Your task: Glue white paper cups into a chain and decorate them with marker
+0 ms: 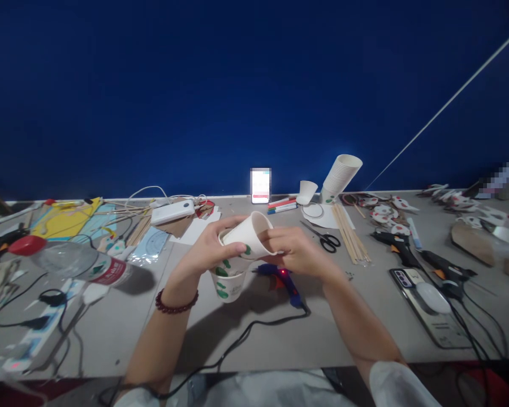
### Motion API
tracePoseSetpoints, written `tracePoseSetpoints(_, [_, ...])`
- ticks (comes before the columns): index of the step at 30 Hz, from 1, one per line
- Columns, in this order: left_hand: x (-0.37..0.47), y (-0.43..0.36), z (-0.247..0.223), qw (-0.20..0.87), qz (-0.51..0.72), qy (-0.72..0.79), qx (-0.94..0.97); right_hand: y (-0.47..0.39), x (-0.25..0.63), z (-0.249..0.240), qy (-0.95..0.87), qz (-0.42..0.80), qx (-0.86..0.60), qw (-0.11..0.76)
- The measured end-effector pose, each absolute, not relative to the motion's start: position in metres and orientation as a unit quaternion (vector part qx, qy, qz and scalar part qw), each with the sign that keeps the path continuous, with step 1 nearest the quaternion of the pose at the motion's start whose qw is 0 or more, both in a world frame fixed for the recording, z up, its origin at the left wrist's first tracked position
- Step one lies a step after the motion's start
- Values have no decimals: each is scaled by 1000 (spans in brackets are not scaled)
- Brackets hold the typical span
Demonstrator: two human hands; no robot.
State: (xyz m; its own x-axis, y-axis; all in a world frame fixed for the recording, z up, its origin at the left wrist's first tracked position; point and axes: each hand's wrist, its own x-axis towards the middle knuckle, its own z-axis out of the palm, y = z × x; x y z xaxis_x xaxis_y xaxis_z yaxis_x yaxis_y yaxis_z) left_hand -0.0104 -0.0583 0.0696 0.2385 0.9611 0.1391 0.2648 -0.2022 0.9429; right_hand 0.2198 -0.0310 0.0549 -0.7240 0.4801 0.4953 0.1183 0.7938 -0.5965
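Observation:
My left hand (203, 249) is wrapped round a white paper cup (248, 234) with green leaf prints, its mouth tilted up and to the right. Directly below it are more leaf-printed paper cups (229, 286); whether they are joined to the upper one I cannot tell. At the tilted cup's right rim, my right hand (297, 249) has its fingers curled, some reaching inside the mouth and others behind the wall. A blue hot glue gun (290, 285) with a lit red light lies on the table just under my right hand, its cord running toward me.
A leaning stack of paper cups (341, 175), a lit phone (261, 185), markers (282, 204), scissors (328, 242) and wooden sticks (350, 234) lie beyond. On the left are a plastic bottle (76, 263) and a power strip (46, 333). Black glue guns (396, 246) and another phone (432, 316) occupy the right.

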Motion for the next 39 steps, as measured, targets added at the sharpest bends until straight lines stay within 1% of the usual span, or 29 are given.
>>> tracePoseSetpoints(5, [-11,-58,68,434,411,464,654,-30,219,53,-892,251,-161,339])
tracePoseSetpoints(15, [-12,-55,63,473,413,475,617,-32,216,56,-883,286,-184,322])
tracePoseSetpoints(21, [-13,-53,60,494,415,479,595,-31,216,58,-887,284,-187,311])
tracePoseSetpoints(25, [-15,-52,58,492,417,480,595,-31,216,58,-886,285,-190,311])
tracePoseSetpoints(31, [-14,-53,61,478,407,477,616,-31,215,53,-878,290,-174,338])
tracePoseSetpoints(39, [-15,-54,61,472,411,462,628,-30,215,51,-886,266,-175,338])
